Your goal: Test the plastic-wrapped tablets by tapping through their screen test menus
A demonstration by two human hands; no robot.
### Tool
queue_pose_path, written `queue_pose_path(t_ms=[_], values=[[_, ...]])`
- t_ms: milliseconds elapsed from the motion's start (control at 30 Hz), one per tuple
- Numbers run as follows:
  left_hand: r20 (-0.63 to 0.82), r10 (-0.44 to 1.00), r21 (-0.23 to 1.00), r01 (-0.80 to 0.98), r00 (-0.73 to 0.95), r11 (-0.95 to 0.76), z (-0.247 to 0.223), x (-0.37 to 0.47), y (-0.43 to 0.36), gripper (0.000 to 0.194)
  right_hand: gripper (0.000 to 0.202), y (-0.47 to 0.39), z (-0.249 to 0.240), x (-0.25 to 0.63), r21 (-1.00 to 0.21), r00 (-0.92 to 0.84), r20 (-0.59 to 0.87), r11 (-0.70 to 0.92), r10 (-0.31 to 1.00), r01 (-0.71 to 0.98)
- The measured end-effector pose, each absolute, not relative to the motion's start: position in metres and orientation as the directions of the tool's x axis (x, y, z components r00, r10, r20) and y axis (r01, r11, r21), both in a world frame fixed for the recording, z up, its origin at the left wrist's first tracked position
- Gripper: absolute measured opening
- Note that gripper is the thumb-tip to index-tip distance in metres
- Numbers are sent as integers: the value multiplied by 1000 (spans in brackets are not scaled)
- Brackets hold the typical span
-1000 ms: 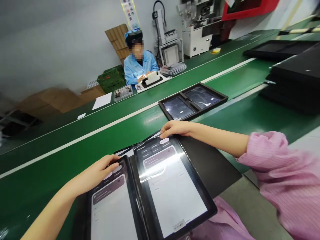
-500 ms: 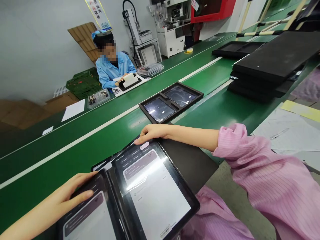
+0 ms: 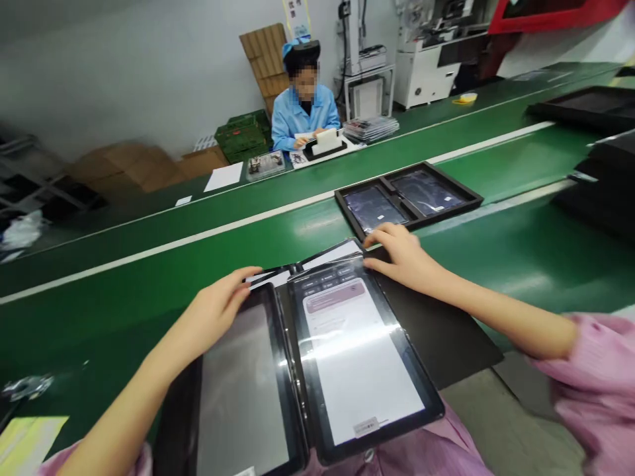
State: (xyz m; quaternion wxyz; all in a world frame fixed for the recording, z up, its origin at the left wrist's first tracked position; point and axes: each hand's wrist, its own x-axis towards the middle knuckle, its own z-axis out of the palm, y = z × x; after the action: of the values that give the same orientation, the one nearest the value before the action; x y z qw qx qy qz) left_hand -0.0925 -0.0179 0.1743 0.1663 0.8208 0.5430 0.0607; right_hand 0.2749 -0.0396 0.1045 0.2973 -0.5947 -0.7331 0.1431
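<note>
Two tablets in clear film lie side by side over a black tray near my lap. The right tablet (image 3: 364, 350) shows a lit white screen, and the left tablet (image 3: 243, 390) has a dim grey one. My left hand (image 3: 213, 311) grips the top edge of the left tablet, fingers bent over it. At the top right corner of the right tablet, my right hand (image 3: 399, 254) pinches the edge between thumb and fingers. Behind their top edges, strips of further lit screens (image 3: 330, 254) show. A black sheet (image 3: 436, 337) lies under my right forearm.
A black tray (image 3: 417, 221) with two film-wrapped tablets sits on the green conveyor (image 3: 149, 271). Black trays (image 3: 605, 178) are stacked at the right. Across the belt sits a person in blue (image 3: 305, 109). Yellow paper (image 3: 32, 443) lies lower left.
The view has swung right-to-left, showing more at the left. My left hand has moved up to the left tablet's top edge, and that tablet's screen has dimmed. The right hand stays at its corner.
</note>
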Motion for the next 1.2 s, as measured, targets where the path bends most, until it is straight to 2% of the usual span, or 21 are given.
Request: queue_pose_path(t_ms=[100, 267, 567, 767, 900, 1033, 1100, 1200], values=[[-188, 777, 277, 792, 600, -544, 171, -89, -44, 56, 17, -75, 91, 288, -492, -107, 235, 213, 966, 844], [-288, 718, 184, 772, 634, -609, 162, -85, -54, 52, 24, -95, 76, 291, -549, -87, 237, 207, 968, 810], [-238, 686, 203, 725, 688, -658, 158, -80, -42, 46, 46, -100, 73, 292, -610, -59, 283, 227, 957, 759], [-177, 702, 114, 723, 689, -681, 153, -86, -40, 45, 55, -101, 71, 297, -595, -42, 226, 172, 973, 785], [-188, 686, 46, 704, 703, -709, 150, -86, -40, 60, 54, -102, 72, 299, -600, -43, 198, 156, 979, 785], [-163, 680, 19, 692, 715, -722, 146, -85, -40, 64, 51, -102, 72, 299, -609, -36, 192, 148, 981, 779], [-151, 670, 28, 680, 727, -732, 146, -87, -39, 61, 47, -101, 72, 297, -607, -38, 203, 156, 978, 779], [-136, 655, 83, 667, 743, -740, 146, -91, -40, 43, 39, -102, 76, 290, -605, -32, 249, 182, 968, 775]])
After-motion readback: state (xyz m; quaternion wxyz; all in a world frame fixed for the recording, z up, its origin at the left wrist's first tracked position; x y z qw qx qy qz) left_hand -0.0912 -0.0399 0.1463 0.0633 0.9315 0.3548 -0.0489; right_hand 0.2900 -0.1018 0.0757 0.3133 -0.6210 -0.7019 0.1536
